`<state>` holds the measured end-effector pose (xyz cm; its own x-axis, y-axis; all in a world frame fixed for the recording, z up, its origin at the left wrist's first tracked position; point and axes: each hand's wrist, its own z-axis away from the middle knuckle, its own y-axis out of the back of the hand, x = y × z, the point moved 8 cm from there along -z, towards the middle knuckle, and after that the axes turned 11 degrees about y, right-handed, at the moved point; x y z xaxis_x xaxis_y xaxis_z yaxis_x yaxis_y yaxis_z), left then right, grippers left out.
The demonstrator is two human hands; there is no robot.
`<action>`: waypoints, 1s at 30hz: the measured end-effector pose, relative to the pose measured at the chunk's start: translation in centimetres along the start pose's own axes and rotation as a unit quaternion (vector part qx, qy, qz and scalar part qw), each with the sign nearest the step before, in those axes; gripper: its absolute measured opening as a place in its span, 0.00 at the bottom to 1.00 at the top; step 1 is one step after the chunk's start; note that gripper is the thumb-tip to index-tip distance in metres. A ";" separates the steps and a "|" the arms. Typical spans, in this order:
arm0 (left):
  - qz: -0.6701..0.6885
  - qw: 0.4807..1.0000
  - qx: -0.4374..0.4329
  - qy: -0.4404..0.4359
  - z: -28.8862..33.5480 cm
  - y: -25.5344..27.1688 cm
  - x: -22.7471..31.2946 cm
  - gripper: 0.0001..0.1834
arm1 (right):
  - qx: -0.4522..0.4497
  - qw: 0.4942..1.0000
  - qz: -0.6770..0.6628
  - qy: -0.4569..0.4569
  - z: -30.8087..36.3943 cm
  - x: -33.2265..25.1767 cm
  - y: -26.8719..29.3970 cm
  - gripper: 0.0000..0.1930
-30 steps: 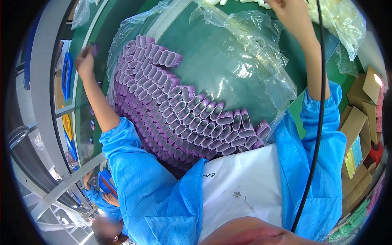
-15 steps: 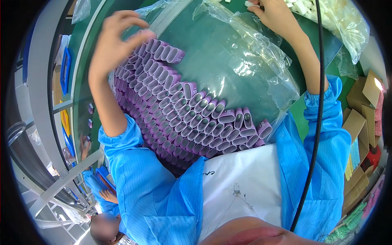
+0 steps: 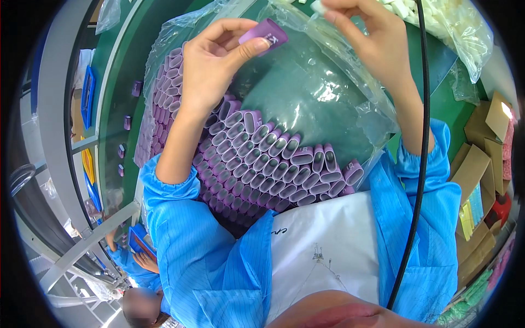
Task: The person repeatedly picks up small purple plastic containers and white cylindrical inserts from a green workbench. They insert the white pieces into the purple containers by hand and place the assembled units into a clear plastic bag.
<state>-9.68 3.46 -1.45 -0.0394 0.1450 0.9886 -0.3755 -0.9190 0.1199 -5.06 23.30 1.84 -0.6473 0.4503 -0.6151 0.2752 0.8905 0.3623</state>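
Note:
My left hand point(image 3: 216, 60) pinches a purple oval sleeve point(image 3: 264, 37) between thumb and fingers, tilted, with its printed side showing. Across from it, my right hand point(image 3: 374, 33) is raised with a small white block point(image 3: 317, 7) at its fingertips, partly cut off by the top edge. The two held pieces are apart. Below the left hand, many similar hollow purple sleeves point(image 3: 254, 158) stand packed together, mostly with their oval openings up. Under and around them spreads a clear plastic bag point(image 3: 361, 93); my left forearm covers part of the rows.
Loose white blocks point(image 3: 445, 19) lie in a clear bag at the far right. A black cable point(image 3: 421, 164) hangs across the right side. Several purple sleeves sit on a green strip point(image 3: 112, 104) at left, near a co-worker's sleeve point(image 3: 128, 265). Cardboard boxes point(image 3: 476, 175) stand at right.
My left hand has moved right from over the rows of sleeves and now holds one purple sleeve. My right hand has come slightly lower with the white block.

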 end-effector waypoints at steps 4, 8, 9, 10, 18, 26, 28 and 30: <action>-0.021 1.000 -0.018 -0.014 0.4 -0.8 0.2 0.16 | -0.032 0.981 -0.189 0.031 1.6 -1.3 -2.2 0.08; -0.040 0.998 -0.044 -0.020 1.2 -2.0 0.7 0.15 | -0.050 0.985 -0.165 0.027 2.0 -1.1 -3.0 0.08; -0.043 0.998 -0.049 -0.022 1.4 -2.1 0.6 0.15 | -0.054 0.988 -0.142 0.012 2.2 -1.1 -3.1 0.08; -0.050 0.997 -0.048 -0.031 1.5 -2.2 0.8 0.15 | -0.057 0.991 -0.119 -0.003 2.3 -1.0 -3.0 0.08; 0.032 0.999 -0.033 -0.010 1.2 -1.6 0.1 0.15 | 0.042 0.983 -0.149 0.095 2.1 -1.5 -2.2 0.06; 0.011 0.997 -0.079 -0.023 1.5 -2.4 0.4 0.15 | 0.031 0.985 -0.065 0.158 2.7 -2.8 -1.9 0.07; 0.030 0.996 -0.087 -0.023 1.5 -2.5 0.3 0.15 | 0.051 0.986 -0.081 0.139 2.9 -2.5 -2.0 0.07; 0.062 0.993 -0.097 -0.016 1.4 -2.6 0.0 0.15 | 0.058 0.984 -0.078 0.151 3.1 -2.9 -1.9 0.08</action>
<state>-7.35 5.36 -1.59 -0.0678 0.0214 0.9975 -0.5415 -0.8405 -0.0188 -1.55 20.46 0.77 -0.8652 0.2833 -0.4138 0.2235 0.9565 0.1875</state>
